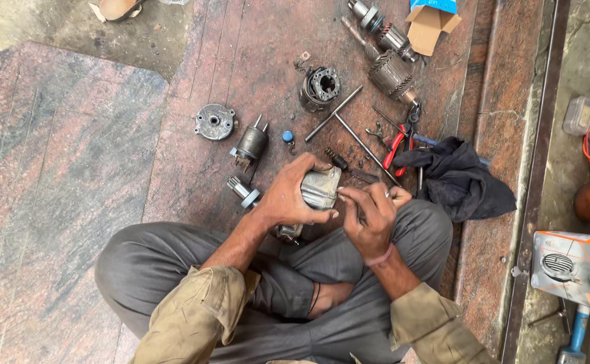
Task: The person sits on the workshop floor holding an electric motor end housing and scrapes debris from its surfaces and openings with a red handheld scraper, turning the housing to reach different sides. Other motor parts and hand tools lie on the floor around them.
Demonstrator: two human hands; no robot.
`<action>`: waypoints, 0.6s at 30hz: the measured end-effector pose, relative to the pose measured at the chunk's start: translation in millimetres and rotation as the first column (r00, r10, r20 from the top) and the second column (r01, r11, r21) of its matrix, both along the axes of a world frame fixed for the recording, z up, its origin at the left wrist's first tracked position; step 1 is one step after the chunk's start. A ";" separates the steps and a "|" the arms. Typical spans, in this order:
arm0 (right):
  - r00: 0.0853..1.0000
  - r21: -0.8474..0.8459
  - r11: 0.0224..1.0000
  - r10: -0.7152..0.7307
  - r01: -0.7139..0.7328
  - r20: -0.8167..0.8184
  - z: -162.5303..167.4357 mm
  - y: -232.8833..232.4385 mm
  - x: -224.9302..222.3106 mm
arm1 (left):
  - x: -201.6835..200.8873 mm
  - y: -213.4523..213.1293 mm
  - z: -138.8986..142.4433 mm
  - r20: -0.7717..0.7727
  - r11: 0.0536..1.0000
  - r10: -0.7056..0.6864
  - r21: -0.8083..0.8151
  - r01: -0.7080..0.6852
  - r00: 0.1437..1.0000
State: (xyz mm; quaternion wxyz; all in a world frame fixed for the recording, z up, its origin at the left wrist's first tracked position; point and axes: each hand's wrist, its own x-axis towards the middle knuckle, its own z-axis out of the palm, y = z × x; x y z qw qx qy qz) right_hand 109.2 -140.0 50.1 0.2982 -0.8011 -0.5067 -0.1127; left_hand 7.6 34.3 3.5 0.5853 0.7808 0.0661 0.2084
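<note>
I sit cross-legged on a reddish stone floor (72, 168). My left hand (288, 197) grips a grey metal motor housing (322, 187) held above my lap. My right hand (370, 214) is right beside the housing, its fingertips pinched on a small part that I cannot make out. Just in front of my hands lie a small geared shaft (242, 190), a dark solenoid (250, 144) and a round end cap (215, 121).
Further out lie a brush-holder ring (320, 87), two long bolts (349, 125), an armature (391, 73), red-handled pliers (397, 143), a dark rag (458, 176) and an open cardboard box (428, 25). A printed box (568, 264) stands right of a metal floor rail (534, 182).
</note>
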 end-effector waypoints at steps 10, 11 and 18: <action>1.000 -0.011 1.000 -0.007 0.007 -0.027 2.6 0.2 -5.0 | -0.1 -0.4 -1.1 0.001 1.000 -0.008 -0.013 0.008 1.000; 0.999 -0.007 1.000 -0.026 0.025 -0.033 2.9 0.3 -5.5 | -0.7 -0.8 -0.9 -0.008 1.000 -0.005 -0.009 0.004 1.000; 0.999 -0.016 1.000 -0.014 0.013 -0.036 3.8 1.3 -5.5 | -0.8 0.3 1.1 0.012 1.000 -0.004 -0.006 0.004 1.000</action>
